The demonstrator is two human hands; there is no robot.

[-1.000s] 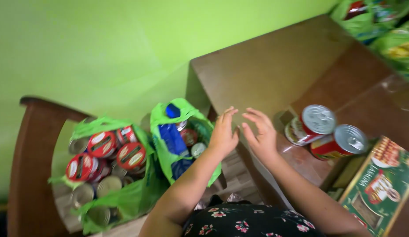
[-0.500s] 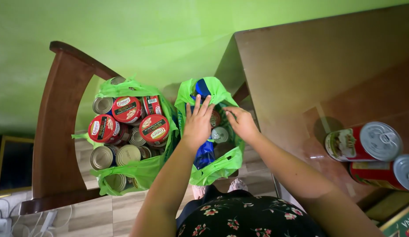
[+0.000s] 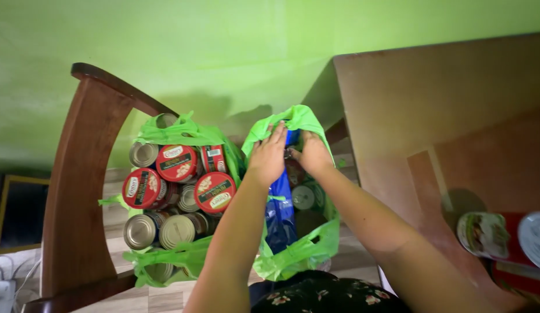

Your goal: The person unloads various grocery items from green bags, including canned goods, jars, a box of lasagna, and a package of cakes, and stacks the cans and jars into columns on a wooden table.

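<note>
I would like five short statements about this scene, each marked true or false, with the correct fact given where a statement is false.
1. Both hands, the left hand and the right hand, are inside the green plastic bag on the right. True.
2. The green plastic bag on the left holds only bottles. False: it holds round metal cans, several with red labels.
3. A blue packet stands inside the bag that the hands reach into. True.
4. The two bags sit on the brown wooden table. False: they sit on the dark wooden chair beside the table.
5. The wall behind is white. False: it is green.
</note>
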